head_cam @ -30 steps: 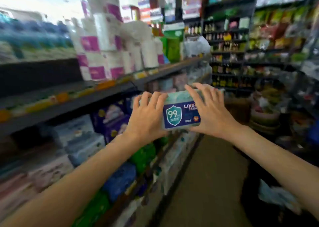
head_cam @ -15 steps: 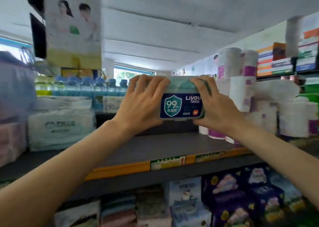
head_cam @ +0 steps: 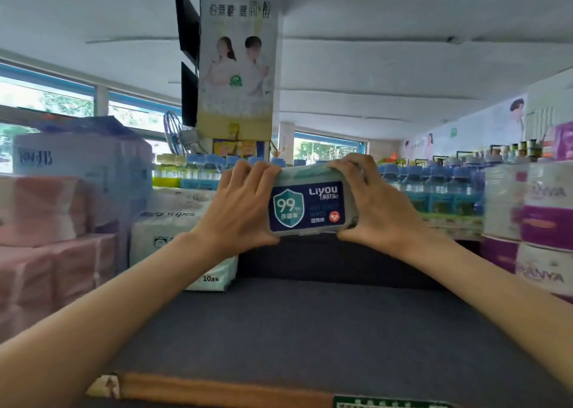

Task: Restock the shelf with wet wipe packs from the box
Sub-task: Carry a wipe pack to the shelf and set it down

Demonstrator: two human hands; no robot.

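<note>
Wet wipe pack [head_cam: 307,202] held at chest-to-face height over the bare grey shelf [head_cam: 310,330], clear of the surface, label toward camera; left hand [head_cam: 238,212] wrapped on its left end, right hand [head_cam: 378,209] on its right end, fingers curled over the top edge, thumbs under; both clamped on the pack.

Likely soft film wrapper over a damp stack; probably moderate weight for its size, slightly squashy, corners rounded; film judged slick, so end-to-end grip as now looks sound; squeezing hard at the middle apt to bow it; flat base should sit steady once lowered.

Landing spot probably the open grey patch between the white wipes bundle [head_cam: 183,237] at left and the purple-banded paper rolls [head_cam: 545,221] at right; dark back panel [head_cam: 335,258] just behind.

Hard to make out: supply box not in view; back face and underside of pack hidden; fingertips past the top edge unseen; small label text blurred; price strip [head_cam: 217,392] at shelf front cut off by frame edge; bottled water [head_cam: 434,181] beyond partly screened by hands.
</note>
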